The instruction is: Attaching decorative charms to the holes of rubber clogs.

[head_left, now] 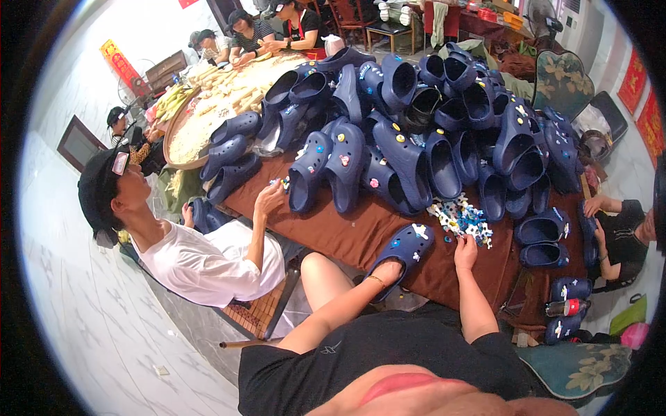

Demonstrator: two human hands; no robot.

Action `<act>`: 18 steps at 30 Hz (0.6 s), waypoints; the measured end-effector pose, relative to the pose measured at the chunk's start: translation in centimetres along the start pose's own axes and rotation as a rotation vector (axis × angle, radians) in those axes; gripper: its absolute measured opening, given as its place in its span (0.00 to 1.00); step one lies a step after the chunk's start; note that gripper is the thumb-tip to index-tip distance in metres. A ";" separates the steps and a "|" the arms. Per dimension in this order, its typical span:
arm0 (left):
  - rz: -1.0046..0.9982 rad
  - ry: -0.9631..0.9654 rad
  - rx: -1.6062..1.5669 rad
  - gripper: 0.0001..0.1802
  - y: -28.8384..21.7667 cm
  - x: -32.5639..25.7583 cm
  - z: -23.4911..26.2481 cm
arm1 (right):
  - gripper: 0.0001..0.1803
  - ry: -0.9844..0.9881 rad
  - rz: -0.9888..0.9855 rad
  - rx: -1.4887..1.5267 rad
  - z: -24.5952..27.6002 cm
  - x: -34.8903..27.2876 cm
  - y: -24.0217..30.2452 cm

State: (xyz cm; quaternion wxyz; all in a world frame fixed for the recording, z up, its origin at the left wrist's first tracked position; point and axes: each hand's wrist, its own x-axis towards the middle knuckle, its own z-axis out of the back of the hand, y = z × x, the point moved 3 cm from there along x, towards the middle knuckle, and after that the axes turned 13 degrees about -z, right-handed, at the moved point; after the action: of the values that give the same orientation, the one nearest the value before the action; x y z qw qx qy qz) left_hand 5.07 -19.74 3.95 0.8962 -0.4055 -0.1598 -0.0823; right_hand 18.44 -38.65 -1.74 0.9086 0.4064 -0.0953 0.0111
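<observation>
My left hand [390, 272] grips the heel of a navy blue clog [406, 247] that lies at the near edge of the brown-covered table [333, 232]. A few small charms sit in the clog's top holes. My right hand [465, 251] rests with fingers bent on the cloth just below a small heap of blue and white shoe charms [461, 218]. Whether its fingers pinch a charm cannot be seen.
A tall pile of navy clogs [416, 118] covers the table's middle and far side. A person in a white shirt [208, 260] sits at the left holding charms. Another person [621, 232] sits at the right. A round tray of pale food [208, 111] stands far left.
</observation>
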 end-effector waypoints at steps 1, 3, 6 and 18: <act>-0.002 0.002 -0.001 0.24 -0.5 0.0 0.2 | 0.07 -0.040 0.006 0.026 0.1 0.1 -0.2; -0.025 -0.031 0.005 0.23 -1.4 -0.3 0.8 | 0.06 -0.074 0.014 0.053 0.2 0.0 -0.3; -0.219 -0.024 0.208 0.23 -2.3 -0.3 1.2 | 0.05 0.013 -0.130 0.183 0.0 -0.2 -0.8; 0.028 0.184 0.293 0.13 2.7 -3.8 -1.7 | 0.07 0.441 -0.555 0.756 -0.2 1.0 -1.1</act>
State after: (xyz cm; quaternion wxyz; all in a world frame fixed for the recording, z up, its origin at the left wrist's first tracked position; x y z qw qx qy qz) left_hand 2.65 -19.21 -0.37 0.9577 -0.2634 -0.0816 -0.0824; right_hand 19.55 -39.29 -2.48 0.6656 0.7042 0.2205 -0.1113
